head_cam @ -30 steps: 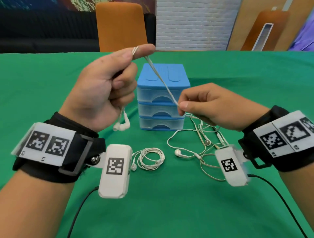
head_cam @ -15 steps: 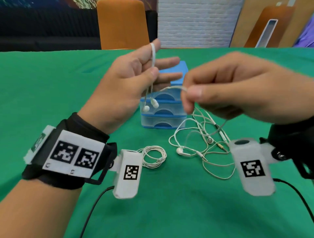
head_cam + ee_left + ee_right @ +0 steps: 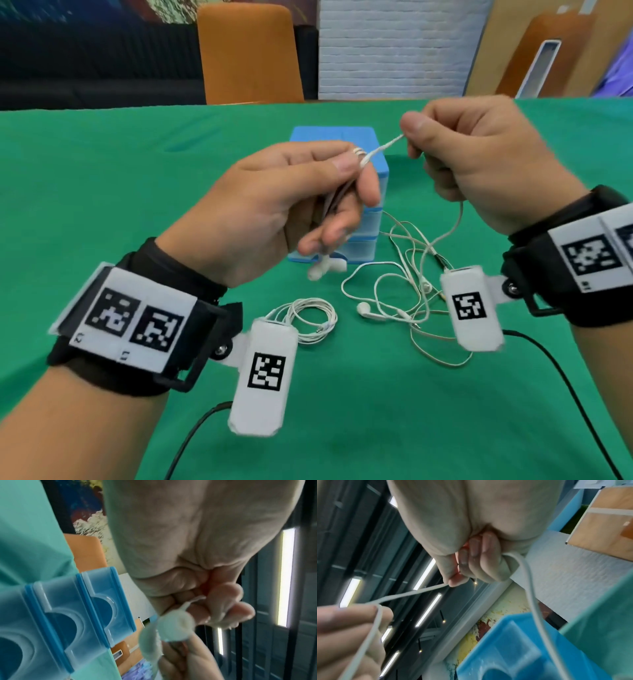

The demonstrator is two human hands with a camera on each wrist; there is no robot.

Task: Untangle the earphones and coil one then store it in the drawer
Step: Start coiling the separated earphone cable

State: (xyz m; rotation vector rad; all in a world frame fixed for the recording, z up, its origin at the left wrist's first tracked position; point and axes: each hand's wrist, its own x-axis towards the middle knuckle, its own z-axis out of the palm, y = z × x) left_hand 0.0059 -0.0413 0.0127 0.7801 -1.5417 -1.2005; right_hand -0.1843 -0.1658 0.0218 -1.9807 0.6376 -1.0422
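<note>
The white earphone cable [image 3: 380,149] runs taut between both hands above the table. My left hand [image 3: 358,171] holds turns of it wound round its fingers, thumb pressing on them; the two earbuds [image 3: 325,269] dangle below, blurred and close in the left wrist view [image 3: 175,627]. My right hand [image 3: 411,140], higher and to the right, pinches the cable [image 3: 412,592] between thumb and forefinger, and the rest trails down to the table. Behind the hands stands the blue three-drawer unit [image 3: 335,137], drawers closed [image 3: 68,615].
A second earphone lies coiled [image 3: 310,320] on the green cloth [image 3: 102,178] near my left wrist. A loose tangle of white cable [image 3: 404,274] spreads beside the drawer unit under my right wrist. An orange chair [image 3: 250,51] stands behind the table.
My right hand has swung from in front of the left hand up and to the right, pulling the cable taut. The left hand's fingers have curled in, the thumb now over the wound cable.
</note>
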